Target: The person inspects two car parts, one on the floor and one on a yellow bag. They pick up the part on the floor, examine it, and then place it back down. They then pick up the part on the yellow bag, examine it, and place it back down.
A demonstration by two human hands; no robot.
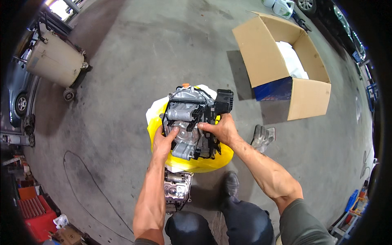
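Note:
Between my hands is a silver metal transmission valve body (184, 112) with a black plastic electronics housing (223, 101) along its right side and an orange cap (186, 85) at its far end. My left hand (164, 139) grips its left edge, thumb on top of the casting. From the right, my right hand (222, 130) is closed round the black side, thumb pressed on the top. Under the unit spreads a yellow and white plastic bag (204, 164). A second, similar metal unit (178, 188) lies nearer to me, partly hidden by my left forearm.
An open cardboard box (263, 57) with white packing inside stands at the far right. Grey work gloves (263, 138) lie on the floor right of the bag. A wheeled drum (57, 59) stands far left, a thin cable (92, 179) loops across the left floor, and a red toolbox (36, 214) sits lower left.

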